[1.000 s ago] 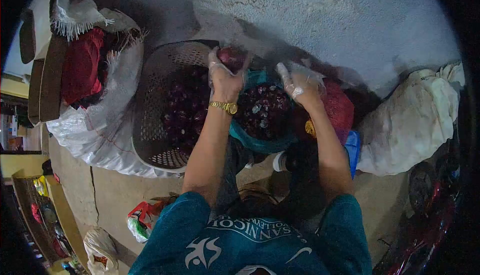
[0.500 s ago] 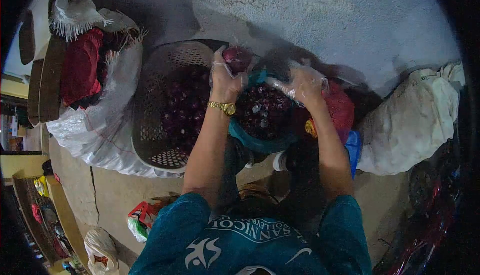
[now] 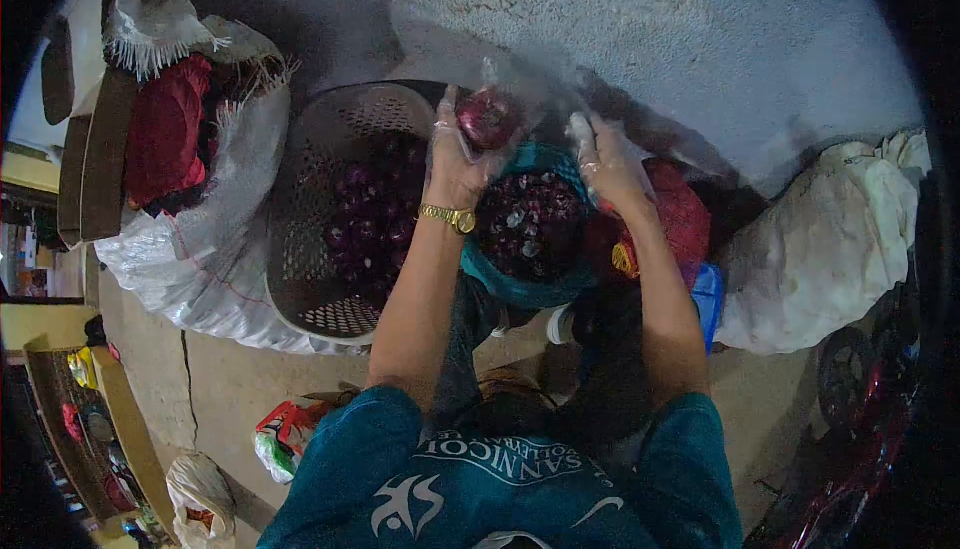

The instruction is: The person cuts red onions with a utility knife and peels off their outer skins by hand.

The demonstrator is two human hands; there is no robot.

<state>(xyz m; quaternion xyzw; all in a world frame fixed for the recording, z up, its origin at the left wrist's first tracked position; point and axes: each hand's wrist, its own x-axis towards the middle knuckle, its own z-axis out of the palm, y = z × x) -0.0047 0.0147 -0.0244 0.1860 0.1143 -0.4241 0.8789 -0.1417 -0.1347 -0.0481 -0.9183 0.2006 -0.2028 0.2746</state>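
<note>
A large red onion (image 3: 488,117) rests in my left hand (image 3: 457,161), which wears a clear plastic glove and is curled round it. To its right, my gloved right hand (image 3: 612,164) is raised over the right rim of a teal basin (image 3: 520,292); its fingers are apart and nothing shows in them. Inside the basin lie dark onion skins and pieces (image 3: 528,224). On the left, a grey perforated crate (image 3: 345,317) holds many red onions (image 3: 365,209).
Beyond the crate stands a white woven sack (image 3: 195,279) with red mesh (image 3: 168,134) inside. A red mesh bag (image 3: 683,214), a blue object (image 3: 707,299) and a pale sack (image 3: 820,249) are at the right. A wall (image 3: 660,29) rises behind.
The onion has turned in my left hand and moved slightly right. My right hand first dipped toward the basin, then lifted, and its fingers now point upward.
</note>
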